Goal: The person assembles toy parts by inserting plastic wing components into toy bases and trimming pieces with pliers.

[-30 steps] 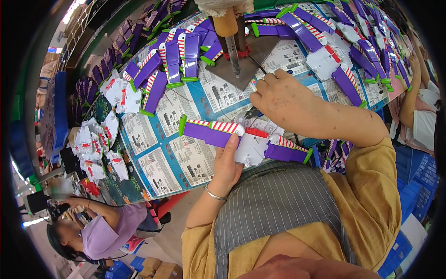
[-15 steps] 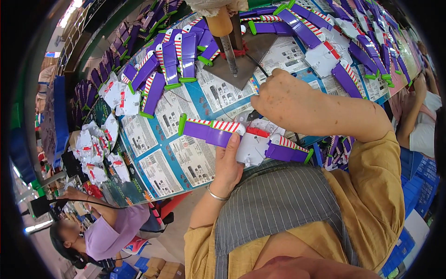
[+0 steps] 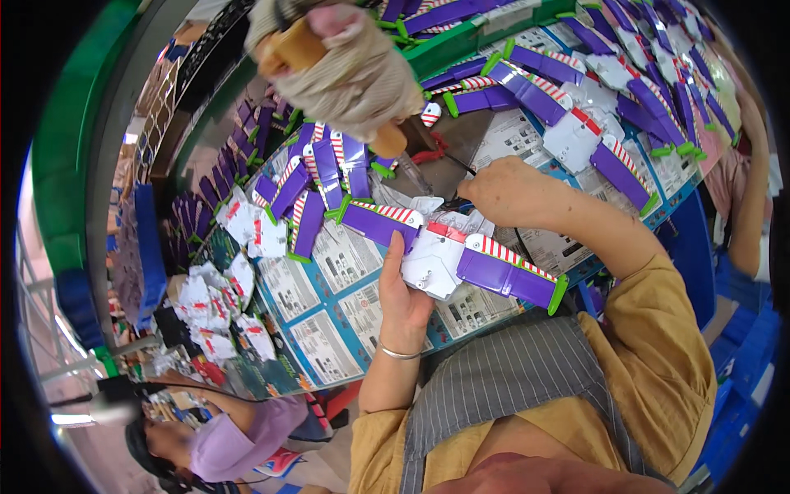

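My left hand [image 3: 403, 306], with a bracelet at its wrist, grips a toy wing pack [image 3: 434, 262] by its lower left side, thumb on top. The pack has a white middle with a red strip and two purple wings with red-striped edges and green tips. My right hand [image 3: 508, 191] is closed in a pinch at the pack's far edge, close to thin dark wires; what its fingertips hold is hidden. Just left of that hand, a cloth-wrapped tool [image 3: 346, 78] with an amber collar points its slim rod [image 3: 414, 174] down toward the pack's far edge.
Several finished-looking purple wings [image 3: 309, 218] lie at the left of the paper-covered table [image 3: 346, 292], with more wing packs [image 3: 576, 136] at the right. White parts with red strips [image 3: 214, 305] are heaped at the left edge. Co-workers sit at lower left [image 3: 247, 440] and far right.
The wing pack and both hands have moved farther over the table, nearer the tool's rod. The view has shifted, and the cloth-wrapped tool shows larger and lower.
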Demonstrator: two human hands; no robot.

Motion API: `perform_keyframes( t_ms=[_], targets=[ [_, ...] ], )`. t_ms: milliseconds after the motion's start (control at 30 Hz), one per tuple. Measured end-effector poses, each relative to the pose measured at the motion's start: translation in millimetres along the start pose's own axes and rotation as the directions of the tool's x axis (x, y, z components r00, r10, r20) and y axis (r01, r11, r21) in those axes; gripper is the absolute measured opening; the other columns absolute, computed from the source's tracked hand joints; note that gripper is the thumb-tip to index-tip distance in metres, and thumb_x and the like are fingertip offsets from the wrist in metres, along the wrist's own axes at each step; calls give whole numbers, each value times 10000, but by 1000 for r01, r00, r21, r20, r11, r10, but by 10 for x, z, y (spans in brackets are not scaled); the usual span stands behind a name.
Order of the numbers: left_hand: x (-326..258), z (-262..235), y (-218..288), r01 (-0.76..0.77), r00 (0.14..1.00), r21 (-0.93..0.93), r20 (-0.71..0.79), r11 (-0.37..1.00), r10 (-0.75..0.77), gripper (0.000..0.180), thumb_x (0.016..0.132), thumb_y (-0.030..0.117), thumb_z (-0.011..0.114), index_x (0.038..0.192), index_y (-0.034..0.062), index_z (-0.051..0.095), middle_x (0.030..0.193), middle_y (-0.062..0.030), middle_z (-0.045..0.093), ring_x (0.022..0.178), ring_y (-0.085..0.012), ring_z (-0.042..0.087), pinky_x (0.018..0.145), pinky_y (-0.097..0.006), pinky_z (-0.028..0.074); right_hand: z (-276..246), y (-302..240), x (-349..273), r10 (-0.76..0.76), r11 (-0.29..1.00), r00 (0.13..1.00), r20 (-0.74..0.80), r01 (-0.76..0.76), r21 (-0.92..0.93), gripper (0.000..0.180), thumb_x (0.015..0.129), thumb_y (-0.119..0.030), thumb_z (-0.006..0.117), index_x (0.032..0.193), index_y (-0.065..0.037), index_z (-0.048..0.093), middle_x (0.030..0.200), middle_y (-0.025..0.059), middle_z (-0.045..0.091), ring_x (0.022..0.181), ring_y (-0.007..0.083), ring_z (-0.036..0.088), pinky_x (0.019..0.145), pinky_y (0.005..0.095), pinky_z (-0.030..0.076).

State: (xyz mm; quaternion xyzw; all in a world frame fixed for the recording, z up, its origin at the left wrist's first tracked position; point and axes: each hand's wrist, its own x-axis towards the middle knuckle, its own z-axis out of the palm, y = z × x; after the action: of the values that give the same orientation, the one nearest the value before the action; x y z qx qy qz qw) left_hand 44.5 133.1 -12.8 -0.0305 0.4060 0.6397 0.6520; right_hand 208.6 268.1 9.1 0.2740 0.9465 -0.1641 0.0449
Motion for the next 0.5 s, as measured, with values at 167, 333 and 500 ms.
perform_keyframes(
  t_ms=[167,333,500],
  targets=[
    [71,94,62,25,997,-16,67,1000,-24,429,938,334,452,1236,26,465,1177,-164,566,1074,-309,563,933,-452,446,-91,78,24,59,988,994,93,-72,140,229,723,-71,540,935,-11,602,822,200,642,796,342,637,707,437,492],
    [95,197,109,-5,993,-4,117,1000,6,421,936,327,463,1230,25,467,1187,-161,559,1081,-303,559,919,-451,461,-138,133,63,68,975,984,164,-101,200,256,727,-71,543,972,-22,600,849,203,637,832,348,630,735,440,488],
    [93,238,111,-10,992,-4,124,1000,11,410,940,318,459,1226,23,469,1180,-162,562,1070,-301,566,910,-447,468,-86,154,78,72,973,979,191,-111,202,261,732,-74,545,982,-22,597,864,197,635,850,346,627,745,438,488]
  ],
)
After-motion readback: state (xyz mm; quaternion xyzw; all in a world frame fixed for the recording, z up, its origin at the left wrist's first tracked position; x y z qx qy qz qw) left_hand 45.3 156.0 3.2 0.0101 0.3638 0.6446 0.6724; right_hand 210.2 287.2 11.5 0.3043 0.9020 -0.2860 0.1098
